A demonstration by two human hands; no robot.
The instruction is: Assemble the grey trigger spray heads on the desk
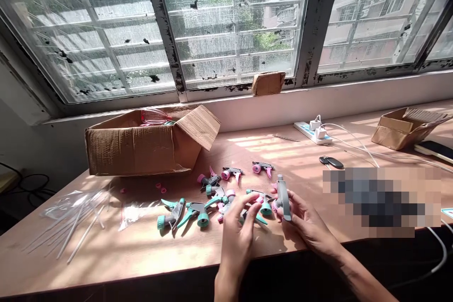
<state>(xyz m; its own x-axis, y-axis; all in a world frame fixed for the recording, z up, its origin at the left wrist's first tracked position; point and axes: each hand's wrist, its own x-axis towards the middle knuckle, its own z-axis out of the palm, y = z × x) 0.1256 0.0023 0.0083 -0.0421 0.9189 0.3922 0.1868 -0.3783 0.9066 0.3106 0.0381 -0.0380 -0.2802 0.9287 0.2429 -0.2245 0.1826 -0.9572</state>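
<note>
Right hand (307, 221) holds a grey-and-pink spray head (283, 199)

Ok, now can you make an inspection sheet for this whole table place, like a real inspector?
Surface: wooden table, striped with sunlight; a blurred patch hides part at right.
Job's things: spray heads, pink or green with grey, scattered mid-table.
Clutter: white sticks, pink bits, clear plastic, open box.
Hands: left hand, fingers apart, near the spray heads; right hand holds a grey-and-pink one.
Cables: white leads by the power strip; black ones at far left.
Surroundings: window behind.
</note>
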